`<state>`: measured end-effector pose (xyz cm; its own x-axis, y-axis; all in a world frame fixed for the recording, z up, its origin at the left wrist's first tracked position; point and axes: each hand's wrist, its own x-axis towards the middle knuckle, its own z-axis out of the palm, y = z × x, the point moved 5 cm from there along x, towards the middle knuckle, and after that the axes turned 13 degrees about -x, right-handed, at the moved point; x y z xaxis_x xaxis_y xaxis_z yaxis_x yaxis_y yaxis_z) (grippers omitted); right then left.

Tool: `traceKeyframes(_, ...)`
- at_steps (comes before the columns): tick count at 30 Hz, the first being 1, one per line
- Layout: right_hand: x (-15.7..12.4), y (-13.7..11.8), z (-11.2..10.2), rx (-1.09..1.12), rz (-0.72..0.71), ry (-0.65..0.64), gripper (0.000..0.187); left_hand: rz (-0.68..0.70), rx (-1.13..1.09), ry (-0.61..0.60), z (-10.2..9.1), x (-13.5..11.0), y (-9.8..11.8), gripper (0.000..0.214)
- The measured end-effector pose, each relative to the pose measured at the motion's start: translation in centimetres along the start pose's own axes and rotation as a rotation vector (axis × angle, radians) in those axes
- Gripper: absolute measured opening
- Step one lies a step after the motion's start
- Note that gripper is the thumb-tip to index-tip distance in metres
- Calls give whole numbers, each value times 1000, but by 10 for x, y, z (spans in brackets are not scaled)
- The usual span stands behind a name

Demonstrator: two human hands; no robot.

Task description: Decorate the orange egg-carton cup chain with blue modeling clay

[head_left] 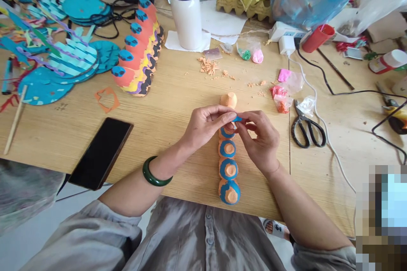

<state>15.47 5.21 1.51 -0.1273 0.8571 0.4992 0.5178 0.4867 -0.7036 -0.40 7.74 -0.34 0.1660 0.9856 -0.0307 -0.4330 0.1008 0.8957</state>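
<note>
A row of joined orange domes (229, 170), cut like a strip of egg carton, lies on the table straight in front of me. Several domes carry a blue ring around an orange centre; the farthest is plain orange. Over the far part of the row, my left hand (208, 122) and my right hand (259, 135) meet fingertip to fingertip. Between them they pinch a small piece of blue clay (237, 119). My fingers hide part of the piece and the dome below it.
A black phone (101, 153) lies to the left, near a painted egg-carton caterpillar (140, 51). Black-handled scissors (308, 125) and a white cable (313, 89) lie right. Behind are orange crumbs (208, 66), bagged clay (257, 55) and a white bottle (186, 12).
</note>
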Motion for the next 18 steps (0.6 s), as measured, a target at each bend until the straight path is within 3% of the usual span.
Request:
traceKeyframes(5, 1, 5, -2, 101, 40, 43, 13, -30, -74, -38, 3, 1, -1, 34)
traceKeyframes(9, 2, 8, 1, 188, 98, 20, 22, -2, -35, -27, 1, 2, 0, 31)
traceKeyframes(14, 1, 9, 2, 195, 151, -21, 3, 3, -35, -52, 0, 2, 0, 32)
traceKeyframes(18, 1, 12, 3, 223, 190, -23, 11, 4, -13, -21, 0, 2, 1, 33)
